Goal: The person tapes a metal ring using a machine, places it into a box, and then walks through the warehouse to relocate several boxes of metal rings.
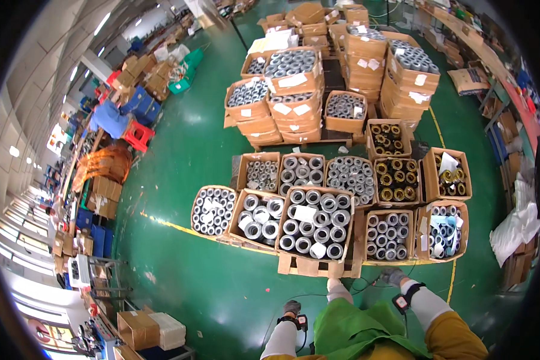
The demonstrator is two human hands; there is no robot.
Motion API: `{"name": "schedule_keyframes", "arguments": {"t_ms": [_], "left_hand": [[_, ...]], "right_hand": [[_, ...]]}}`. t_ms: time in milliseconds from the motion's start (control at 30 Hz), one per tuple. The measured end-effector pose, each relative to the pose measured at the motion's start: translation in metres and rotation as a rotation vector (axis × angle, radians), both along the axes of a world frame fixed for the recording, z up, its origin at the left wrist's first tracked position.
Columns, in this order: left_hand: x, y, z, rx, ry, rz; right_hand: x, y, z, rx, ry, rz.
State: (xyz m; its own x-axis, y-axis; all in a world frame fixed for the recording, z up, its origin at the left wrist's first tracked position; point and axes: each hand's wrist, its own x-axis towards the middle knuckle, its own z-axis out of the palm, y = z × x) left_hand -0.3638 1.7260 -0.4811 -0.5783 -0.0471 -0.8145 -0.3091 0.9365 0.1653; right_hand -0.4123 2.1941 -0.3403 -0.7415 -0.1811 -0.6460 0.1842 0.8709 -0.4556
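My left hand (291,308), in a grey glove, hangs low over the green floor, in front of the cartons. Its fingers are too small and foreshortened to read. My right hand (393,276), also gloved, is just in front of a carton of grey metal rings (389,235). Its fingers look loosely stretched, with nothing visible in them. Nearest ahead of me stands a large open carton of thick metal rings (315,223), white paper slips lying on top. Right of my right hand is a carton of rings with blue parts (445,231). Neither hand visibly touches a carton.
More open cartons hold gold-coloured rings (396,180) and small rings (349,175). Taller carton stacks (295,90) stand on pallets behind. A white plastic bag (516,228) lies at the right. A person in blue (111,117) sits on a red stool (139,137) far left.
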Motion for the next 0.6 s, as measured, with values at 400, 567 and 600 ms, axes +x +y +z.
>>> {"name": "schedule_keyframes", "arguments": {"t_ms": [400,567,600], "left_hand": [[-0.029,0.205,0.076,0.501,0.236,-0.345],[0.025,0.279,0.123,0.66,0.15,-0.152],[0.033,0.285,0.136,0.671,0.143,-0.151]], "right_hand": [[0.362,0.219,-0.063,0.431,0.135,0.168],[0.52,0.231,-0.1,0.527,-0.24,0.313],[0.554,0.237,-0.117,0.653,-0.311,0.407]]}}
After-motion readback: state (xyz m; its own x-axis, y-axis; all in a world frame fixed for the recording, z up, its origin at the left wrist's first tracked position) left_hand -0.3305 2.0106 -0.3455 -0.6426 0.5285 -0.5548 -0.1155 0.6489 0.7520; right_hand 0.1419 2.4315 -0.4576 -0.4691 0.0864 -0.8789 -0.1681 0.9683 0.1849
